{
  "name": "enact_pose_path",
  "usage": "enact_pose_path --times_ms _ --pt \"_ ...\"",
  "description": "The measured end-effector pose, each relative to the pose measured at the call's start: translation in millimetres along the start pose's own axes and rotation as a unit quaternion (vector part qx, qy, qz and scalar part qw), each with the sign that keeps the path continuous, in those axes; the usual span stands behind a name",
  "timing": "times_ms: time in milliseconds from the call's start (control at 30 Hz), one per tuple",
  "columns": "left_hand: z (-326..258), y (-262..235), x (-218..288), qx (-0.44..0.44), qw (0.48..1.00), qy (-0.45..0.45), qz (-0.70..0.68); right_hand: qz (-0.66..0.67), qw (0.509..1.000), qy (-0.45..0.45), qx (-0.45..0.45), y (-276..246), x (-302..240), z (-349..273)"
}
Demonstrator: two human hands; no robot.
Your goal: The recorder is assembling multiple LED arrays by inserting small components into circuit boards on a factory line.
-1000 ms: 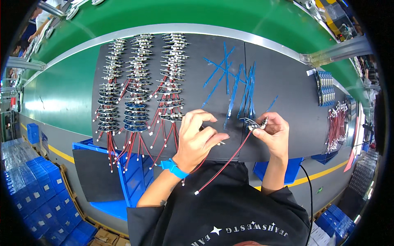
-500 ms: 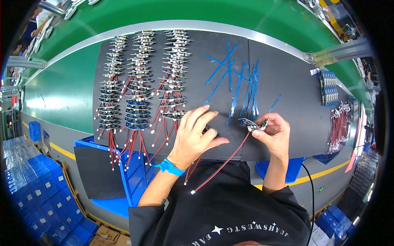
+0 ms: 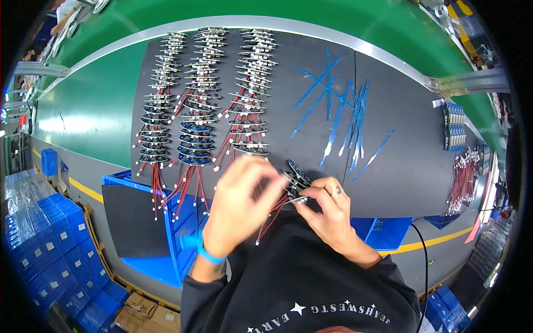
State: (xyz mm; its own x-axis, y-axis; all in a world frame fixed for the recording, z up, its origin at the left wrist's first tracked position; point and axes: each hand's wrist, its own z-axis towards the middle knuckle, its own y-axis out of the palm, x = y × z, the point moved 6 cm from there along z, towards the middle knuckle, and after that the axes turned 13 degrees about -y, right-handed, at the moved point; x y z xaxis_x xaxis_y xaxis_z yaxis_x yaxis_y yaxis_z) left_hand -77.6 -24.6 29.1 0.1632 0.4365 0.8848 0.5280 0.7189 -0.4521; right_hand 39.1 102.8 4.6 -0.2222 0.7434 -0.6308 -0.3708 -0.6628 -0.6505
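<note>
My right hand (image 3: 328,213) pinches the edge of a small circuit board (image 3: 300,200) between thumb and fingers, low on the black mat (image 3: 311,150). Just beyond it, a few more dark boards (image 3: 298,173) lie bunched together, and red wires (image 3: 269,225) trail from the bunch towards me. Close on the left, my left hand (image 3: 239,194), wearing a blue wristband, is bent near the same boards. Motion smears its fingers, so whether they grip anything is unclear.
Three long rows of wired boards (image 3: 197,127) stand on the mat's left. Blue strips (image 3: 330,111) lie scattered at its middle. To the far right are stacked boards (image 3: 454,127) and a bundle of red cables (image 3: 462,180). Blue bins (image 3: 183,244) stand below the near edge.
My right hand has moved left and nearer to me, beside the bunched boards. My left hand has drawn back slightly, fingers more curled. One more blue strip now lies fully visible on the right.
</note>
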Motion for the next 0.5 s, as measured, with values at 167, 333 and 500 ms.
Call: enact_pose_path --times_ms 167,333,500 --pt "-40.1 19.2 -0.4 -0.070 0.975 -0.050 0.206 0.055 0.995 0.087 -0.019 2.1 4.9 -1.3" --pt "-50.5 38.1 -20.6 -0.059 0.972 -0.067 0.219 0.082 0.992 0.085 -0.038 -2.9 -0.9 -4.4" --pt "-55.1 39.8 -25.8 -0.043 0.982 -0.075 0.168 0.085 0.991 0.059 -0.087 4.4 -13.1 -1.1"
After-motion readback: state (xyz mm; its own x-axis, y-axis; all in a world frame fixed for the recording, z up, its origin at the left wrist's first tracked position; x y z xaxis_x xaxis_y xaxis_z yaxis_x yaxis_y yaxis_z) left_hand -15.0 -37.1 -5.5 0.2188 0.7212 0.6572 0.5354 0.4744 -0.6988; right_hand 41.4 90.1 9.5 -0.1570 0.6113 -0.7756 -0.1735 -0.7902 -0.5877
